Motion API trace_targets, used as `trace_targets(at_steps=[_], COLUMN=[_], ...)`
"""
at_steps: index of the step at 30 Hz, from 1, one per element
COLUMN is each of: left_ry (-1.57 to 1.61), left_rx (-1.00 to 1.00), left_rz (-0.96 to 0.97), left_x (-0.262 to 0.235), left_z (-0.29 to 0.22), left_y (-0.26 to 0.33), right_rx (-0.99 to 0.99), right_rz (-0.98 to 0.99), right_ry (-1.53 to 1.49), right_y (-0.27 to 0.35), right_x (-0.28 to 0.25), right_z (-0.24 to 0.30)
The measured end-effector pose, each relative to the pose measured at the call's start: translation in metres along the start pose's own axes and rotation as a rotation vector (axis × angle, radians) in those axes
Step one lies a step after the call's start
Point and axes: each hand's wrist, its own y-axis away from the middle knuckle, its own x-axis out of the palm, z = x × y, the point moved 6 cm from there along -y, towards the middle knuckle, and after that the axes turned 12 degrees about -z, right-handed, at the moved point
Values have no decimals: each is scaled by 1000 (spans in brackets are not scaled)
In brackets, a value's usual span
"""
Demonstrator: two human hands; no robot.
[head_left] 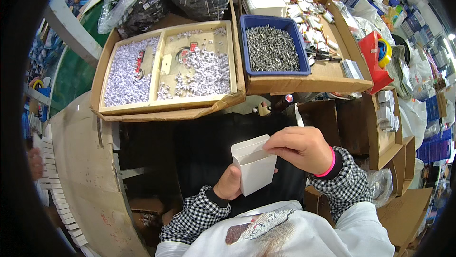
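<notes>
A small white cardboard box (258,175) is held over my lap, slightly tilted, with its top open and a flap raised at the far side. My left hand (229,184) is closed round its lower part, thumb on the near left side. At the upper right edge of the opening, my right hand (304,148) is closed in a pinch on the box's rim or side flap. The fingers hide whether anything small is between them. The inside of the box is only partly visible.
Beyond my hands stand a wooden divided tray (232,62) of small white pieces and a blue bin (244,43) of small metal parts. A cardboard tray (332,85) holds loose white and dark pieces. White boxes (59,195) line the left; open cartons (380,147) stand right.
</notes>
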Motion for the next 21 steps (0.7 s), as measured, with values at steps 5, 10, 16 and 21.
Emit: trace_targets(at_steps=[5,10,16,21], left_ry=[7,10,-491,-518], left_rx=[-68,85,445,376], left_rz=[-132,-359,-435,-481], left_x=[-22,-39,-36,-40], left_z=[18,26,12,11], left_y=[4,14,34,36], right_rx=[367,788,744,619], right_rz=[-264,-611,-602,-454], right_ry=[-191,-816,-778,-526], right_y=[58,119,139,128], right_x=[12,56,70,63], right_z=[-31,-60,-63,-59])
